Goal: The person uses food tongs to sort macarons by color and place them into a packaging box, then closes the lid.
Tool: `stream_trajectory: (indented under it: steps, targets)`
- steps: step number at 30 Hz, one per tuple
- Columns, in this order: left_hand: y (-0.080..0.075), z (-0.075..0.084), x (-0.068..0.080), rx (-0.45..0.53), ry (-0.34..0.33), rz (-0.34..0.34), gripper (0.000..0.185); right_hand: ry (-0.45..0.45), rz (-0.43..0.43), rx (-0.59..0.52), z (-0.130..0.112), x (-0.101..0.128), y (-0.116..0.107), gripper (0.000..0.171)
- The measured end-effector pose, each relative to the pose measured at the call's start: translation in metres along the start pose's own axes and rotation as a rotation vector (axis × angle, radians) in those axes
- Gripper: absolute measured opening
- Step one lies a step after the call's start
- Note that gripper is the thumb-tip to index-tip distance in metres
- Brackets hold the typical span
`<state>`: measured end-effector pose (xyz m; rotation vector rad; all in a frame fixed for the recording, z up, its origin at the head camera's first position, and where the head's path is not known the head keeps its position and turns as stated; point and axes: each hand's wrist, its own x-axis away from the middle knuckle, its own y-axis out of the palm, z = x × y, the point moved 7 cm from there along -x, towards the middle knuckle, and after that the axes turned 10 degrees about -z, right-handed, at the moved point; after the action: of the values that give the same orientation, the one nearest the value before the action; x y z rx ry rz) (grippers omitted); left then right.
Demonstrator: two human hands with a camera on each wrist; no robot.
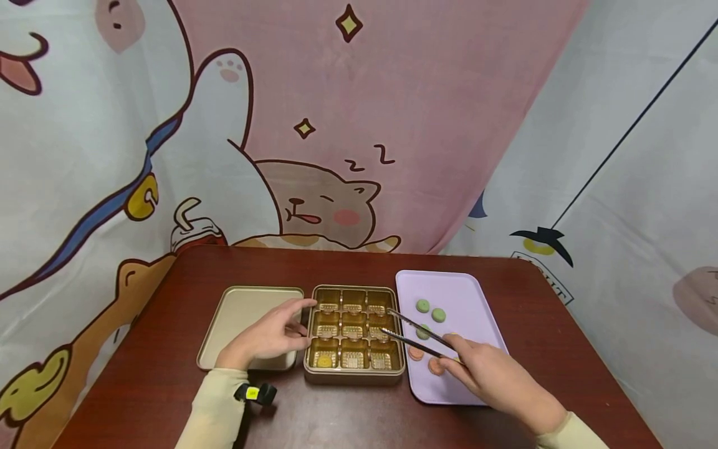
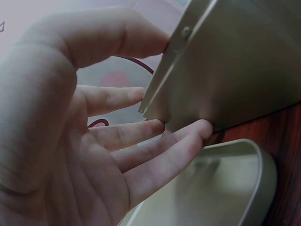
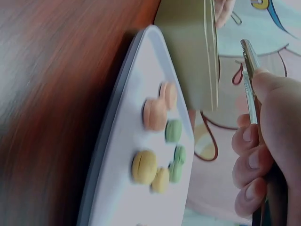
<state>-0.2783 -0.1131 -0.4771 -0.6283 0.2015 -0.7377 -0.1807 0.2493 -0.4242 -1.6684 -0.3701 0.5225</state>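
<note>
Nine gold compartments fill the square tin (image 1: 354, 335), one holding a yellow macaron (image 1: 324, 360)

Open metal tongs (image 1: 412, 333) over gold nine-cell tin (image 1: 354, 335) — one yellow macaron (image 1: 324, 360) inside

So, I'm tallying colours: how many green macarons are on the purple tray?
3. Two green macarons sit side by side toward the purple tray's far end; the third lies nearer, partly behind the tongs. The right hand covers part of the tray, so more may be hidden.
</note>
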Motion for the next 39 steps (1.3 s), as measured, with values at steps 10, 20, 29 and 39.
stream_trajectory:
  steps: [10,20,29,39]
  targets:
    - [0.0,0.001,0.0,0.005,-0.002,0.0,0.078,0.18,-0.101,-0.034,0.034,0.024,0.001,0.033]
    - [0.001,0.0,-0.001,0.009,0.0,-0.003,0.078,0.277,-0.12,0.003,0.063,0.047,0.005,0.035]
    - [0.0,-0.001,-0.001,0.017,-0.008,0.002,0.079,0.38,-0.23,-0.06,0.087,0.063,0.017,0.043]
    - [0.001,-0.002,-0.001,0.011,-0.009,-0.001,0.078,0.469,-0.357,-0.091,0.106,0.074,0.027,0.052]
